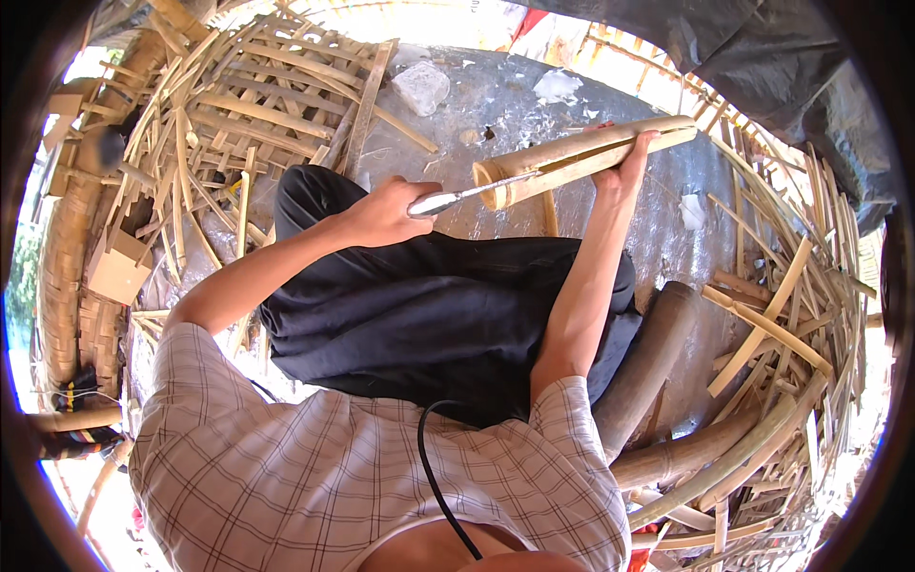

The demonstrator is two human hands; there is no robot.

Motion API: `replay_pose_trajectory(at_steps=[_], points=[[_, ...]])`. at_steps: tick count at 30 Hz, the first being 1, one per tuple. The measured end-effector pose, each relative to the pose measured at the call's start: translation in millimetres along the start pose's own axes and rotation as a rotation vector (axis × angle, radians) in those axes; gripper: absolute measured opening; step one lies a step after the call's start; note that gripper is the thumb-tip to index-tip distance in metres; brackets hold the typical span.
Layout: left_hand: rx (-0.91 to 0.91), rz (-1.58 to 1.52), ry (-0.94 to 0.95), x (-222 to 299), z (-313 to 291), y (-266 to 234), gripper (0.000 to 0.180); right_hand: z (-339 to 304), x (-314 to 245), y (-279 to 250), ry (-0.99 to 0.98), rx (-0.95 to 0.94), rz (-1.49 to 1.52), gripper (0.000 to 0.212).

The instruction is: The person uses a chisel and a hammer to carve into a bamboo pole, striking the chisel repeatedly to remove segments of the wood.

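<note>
The person sits with a bamboo culm (581, 153) held out over the dark lap cloth (438, 305). The right hand (624, 167) is closed around the culm's far part, propping it nearly level. The left hand (386, 212) is clenched on the handle of a knife (467, 195), whose blade enters the culm's near cut end. The culm looks stiff, light and smooth-skinned, likely to slip; holding well back from the blade seems wise. Split strips (238, 105) lie beyond the lap cloth.
</note>
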State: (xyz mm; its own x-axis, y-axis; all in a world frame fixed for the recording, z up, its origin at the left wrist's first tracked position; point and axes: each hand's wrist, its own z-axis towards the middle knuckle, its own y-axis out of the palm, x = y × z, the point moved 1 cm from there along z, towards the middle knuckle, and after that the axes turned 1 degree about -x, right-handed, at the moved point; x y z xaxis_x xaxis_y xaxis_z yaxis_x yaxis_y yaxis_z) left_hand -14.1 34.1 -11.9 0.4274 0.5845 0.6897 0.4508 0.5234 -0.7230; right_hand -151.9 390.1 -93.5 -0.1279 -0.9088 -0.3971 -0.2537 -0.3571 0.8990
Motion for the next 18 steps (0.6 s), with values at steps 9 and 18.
replay_pose_trajectory(at_steps=[9, 18], points=[[-0.304, -0.496, -0.528, 21.2, -21.7, 6.0, 0.038, 4.8, 2.7, -18.2, -0.193, -0.003, -0.252, 0.084], [-0.577, -1.201, -0.617, 5.0, -30.3, 6.3, 0.025, 9.0, 16.1, -13.9, -0.168, -0.024, -0.250, 0.072]])
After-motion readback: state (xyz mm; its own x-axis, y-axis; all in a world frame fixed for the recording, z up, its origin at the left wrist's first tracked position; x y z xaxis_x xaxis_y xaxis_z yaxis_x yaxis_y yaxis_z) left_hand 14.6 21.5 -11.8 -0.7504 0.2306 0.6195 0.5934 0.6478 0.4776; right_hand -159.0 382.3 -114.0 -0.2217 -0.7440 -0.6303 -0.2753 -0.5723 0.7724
